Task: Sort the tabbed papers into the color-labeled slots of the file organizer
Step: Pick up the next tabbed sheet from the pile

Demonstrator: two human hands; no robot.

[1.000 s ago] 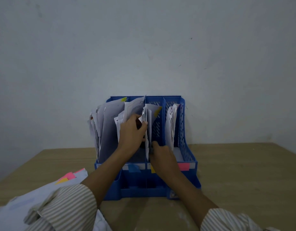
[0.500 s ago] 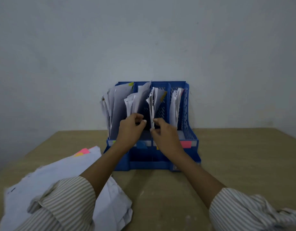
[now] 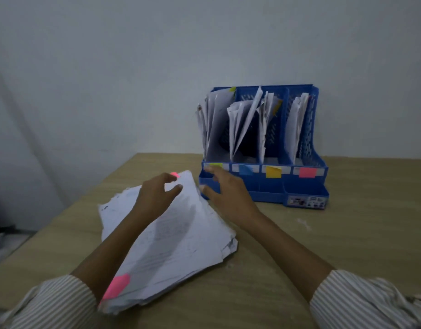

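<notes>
One blue file organizer (image 3: pixel 264 186) near the counter's (image 3: pixel 347 233) far edge — four slots, four colour labels, papers in each. One loose paper stack (image 3: pixel 171 238) lies left of it. Your two hands — left hand (image 3: pixel 154 195) and right hand (image 3: pixel 228 191) — hover with fingers spread, holding nothing. Wood-grain counter, bare grey wall (image 3: pixel 133 67).

Light wooden table (image 3: pixel 347 233) with pale scuffs on its top, plain grey-white wall (image 3: pixel 133 67) behind it, dim floor area at far left (image 3: pixel 5 238) with blurred pale and dark shapes
</notes>
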